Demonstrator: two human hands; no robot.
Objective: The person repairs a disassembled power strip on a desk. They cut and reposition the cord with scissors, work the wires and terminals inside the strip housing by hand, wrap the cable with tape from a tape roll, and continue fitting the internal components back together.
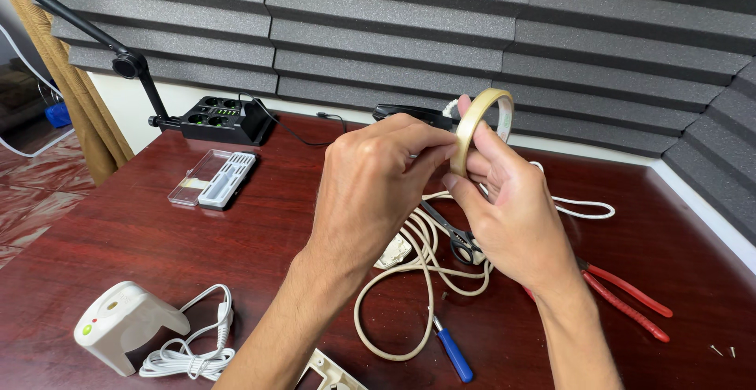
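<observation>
Left hand (378, 177): pinching the tape roll's (482, 118) edge above mid-desk, over the cream cable (409, 280).
Right hand (512, 209): gripping the roll's lower rim.
Handling: seeming light, stiff, sticky; best gripped by the rim.
Orientation: standing on edge, leaning right; open faces pointing left and right.

Grey ridged foam panels (488, 35) line the far wall above a reddish wooden counter (157, 232); a tan curtain (79, 98) hangs far left.

A clear rectangular plastic case (213, 178) lies at the table's far left.
</observation>
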